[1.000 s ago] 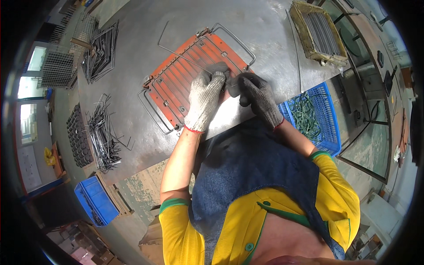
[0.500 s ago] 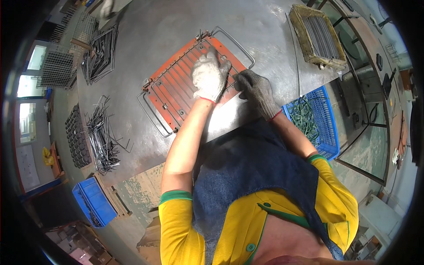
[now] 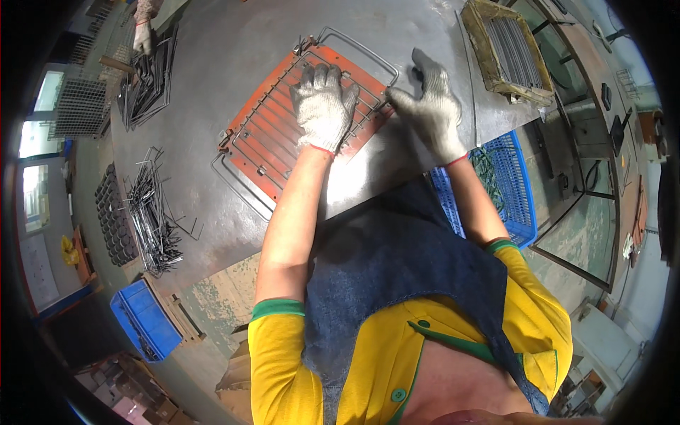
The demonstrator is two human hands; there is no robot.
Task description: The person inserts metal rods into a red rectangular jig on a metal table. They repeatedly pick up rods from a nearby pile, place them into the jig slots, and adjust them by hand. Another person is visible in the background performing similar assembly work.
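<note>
My left hand (image 3: 324,110), in a white knitted glove with dark fingertips, lies flat on a wire rack (image 3: 273,138), fingers stretched out. The rack's parallel rods rest on an orange fixture plate (image 3: 249,117) with small metal stops. Bent wire loops stick out beyond the plate at its upper right and lower left. Just right of the plate, my right hand (image 3: 435,113) hovers over the steel table, gloved too, with thumb and fingers spread apart. Nothing shows in its grasp.
A worn box of straight metal rods (image 3: 506,49) stands at the far right. Below the right forearm is a blue basket (image 3: 520,188) with green strands. Bent wires (image 3: 152,219) lie on the left. A co-worker's gloved hand (image 3: 143,37) reaches to stacked wire frames (image 3: 145,88).
My right hand has moved up and right off the plate's edge, and its fingers have spread. My left hand stays on the rack. A co-worker's hand now reaches the stacked frames.
</note>
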